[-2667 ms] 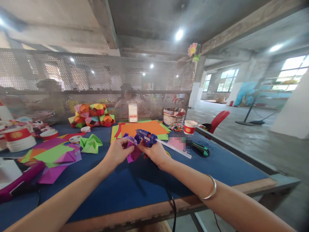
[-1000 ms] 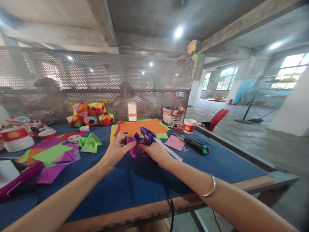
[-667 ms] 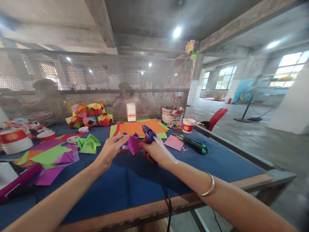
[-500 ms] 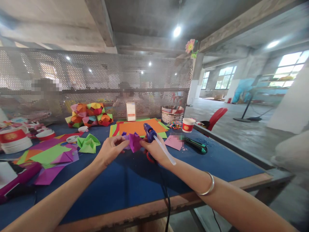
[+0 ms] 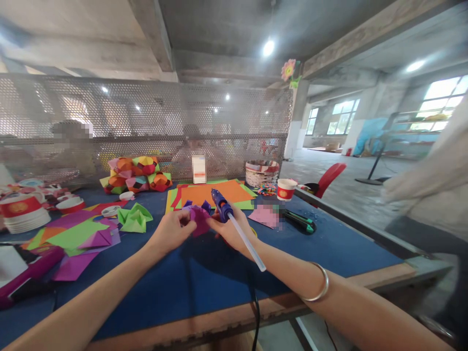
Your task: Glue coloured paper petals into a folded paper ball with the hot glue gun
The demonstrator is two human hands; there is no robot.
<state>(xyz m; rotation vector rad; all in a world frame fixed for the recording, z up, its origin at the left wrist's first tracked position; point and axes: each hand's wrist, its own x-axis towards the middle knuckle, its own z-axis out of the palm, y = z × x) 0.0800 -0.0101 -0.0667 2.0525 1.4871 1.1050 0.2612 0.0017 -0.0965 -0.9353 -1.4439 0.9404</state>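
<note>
Between my hands, above the blue tabletop, is a folded purple paper piece (image 5: 201, 222). My left hand (image 5: 174, 228) is closed, pinching its left side between thumb and fingers. My right hand (image 5: 234, 229) is wrapped round a blue glue gun (image 5: 220, 204), and its thumb and fingertips also touch the paper's right edge. A long clear glue stick (image 5: 248, 243) juts from the back of the gun toward me. The gun's handle and trigger are mostly hidden by the hand. A folded green paper piece (image 5: 134, 218) lies left of my left hand.
Orange paper sheets (image 5: 215, 192) lie beyond my hands. Folded paper balls (image 5: 137, 174) are piled at the back left. To the right are a utility knife (image 5: 298, 220), a paper cup (image 5: 286, 189) and a basket (image 5: 262, 173). A black cord (image 5: 256, 307) hangs over the table edge.
The purple paper has turned in my fingers and sits slightly lower. The glue gun has tilted, its stick end swinging down toward me. A blurred person has come into view at far right.
</note>
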